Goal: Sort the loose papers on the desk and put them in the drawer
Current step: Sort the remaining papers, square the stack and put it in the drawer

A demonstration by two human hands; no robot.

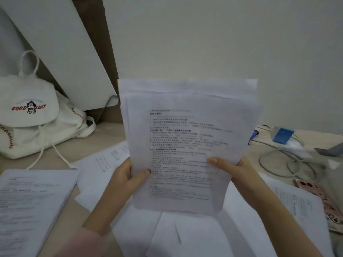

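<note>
Papers (189, 145) gathered into a sheaf are held upright above the tabletop (104, 140), printed side toward the camera, top edges uneven; the left hand (126, 175) grips the lower left edge, thumb across the front, fingers out of sight behind the sheets; the right hand (233, 169) grips the lower right edge in the same way. Sorting is judged partly done: a second stack (31, 204) lies flat at the near left; loose sheets (185, 234) lie spread beneath the hands; one more printed sheet (297, 204) lies at the right, just beside a pink phone case (324, 197). No drawer is in view; nothing shows any paper stowed. Outstanding, by judgement: squaring the sheaf, collecting the sheets left on the tabletop, placing all in the drawer. Also noted: a white bag (37, 123) at the far left; cables (285, 164) at the far right.
</note>
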